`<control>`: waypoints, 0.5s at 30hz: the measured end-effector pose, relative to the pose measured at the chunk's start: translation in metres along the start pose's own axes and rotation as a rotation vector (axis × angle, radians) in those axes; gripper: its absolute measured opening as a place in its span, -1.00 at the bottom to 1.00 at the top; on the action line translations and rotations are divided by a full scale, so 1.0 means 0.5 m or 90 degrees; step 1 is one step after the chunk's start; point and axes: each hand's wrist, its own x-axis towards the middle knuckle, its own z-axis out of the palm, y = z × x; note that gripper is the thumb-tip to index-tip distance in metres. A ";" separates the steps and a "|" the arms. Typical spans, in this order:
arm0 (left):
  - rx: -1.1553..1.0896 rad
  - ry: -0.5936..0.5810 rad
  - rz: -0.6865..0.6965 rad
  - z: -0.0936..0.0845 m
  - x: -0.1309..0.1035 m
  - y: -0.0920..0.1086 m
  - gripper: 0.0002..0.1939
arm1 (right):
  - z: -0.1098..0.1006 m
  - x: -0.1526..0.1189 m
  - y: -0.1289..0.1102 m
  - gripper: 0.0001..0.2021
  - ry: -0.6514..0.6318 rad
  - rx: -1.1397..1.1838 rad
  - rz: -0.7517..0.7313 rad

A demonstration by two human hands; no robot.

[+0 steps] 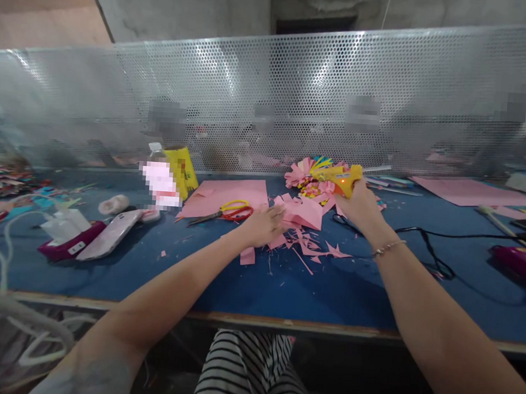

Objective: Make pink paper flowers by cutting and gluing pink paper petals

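On the blue table (105, 270) I see 1 yellow glue gun (339, 178) clenched in my right hand (357, 205), above pink scraps. Left hand (263, 224) pinches 1 folded pink paper (304, 213). 1 pr scissors (226, 212) just left; 1 bottle (160, 181) further off.

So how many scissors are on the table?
1. The scissors, with yellow and red handles, lie on the pink paper sheet, just beside the left hand. More could hide under the paper scraps.
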 end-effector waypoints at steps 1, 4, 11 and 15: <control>0.001 -0.008 -0.001 0.003 0.001 0.012 -0.47 | 0.000 0.000 -0.001 -0.61 -0.001 -0.002 0.001; 0.009 -0.030 -0.015 0.014 0.001 0.027 -0.39 | -0.001 0.000 -0.002 -0.60 -0.005 -0.024 0.007; -0.047 -0.085 -0.018 0.029 -0.001 0.023 -0.37 | 0.004 0.001 0.004 -0.63 -0.009 -0.057 0.000; -0.136 -0.115 -0.065 0.024 -0.006 0.023 -0.32 | 0.004 0.002 0.004 -0.62 -0.016 -0.047 0.009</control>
